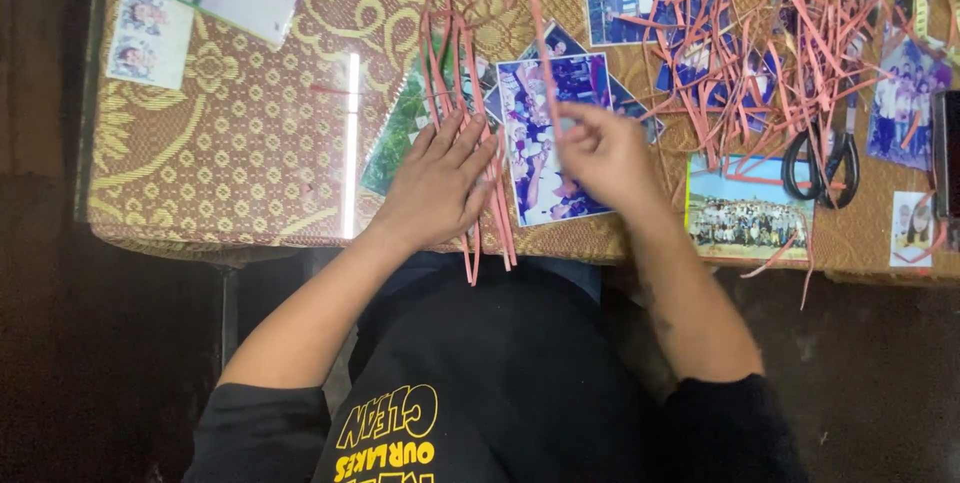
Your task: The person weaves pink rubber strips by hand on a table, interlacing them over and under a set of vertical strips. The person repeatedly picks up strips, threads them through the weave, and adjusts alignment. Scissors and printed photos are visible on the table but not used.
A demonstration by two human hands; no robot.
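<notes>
Left hand (437,181) flat on pink paper strips (492,205), right hand (603,155) pinching one.

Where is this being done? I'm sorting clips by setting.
Probably a home table used for paper craft: a gold patterned cloth under glass with photographs lying about, a heap of pink paper strips, and black scissors.

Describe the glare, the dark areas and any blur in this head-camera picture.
Head view: a bright white streak of glare runs down the glossy gold patterned table cover; the floor below the table edge is nearly black; the right hand pinching a thin pink paper strip looks slightly motion-blurred; the left hand is sharper.
</notes>
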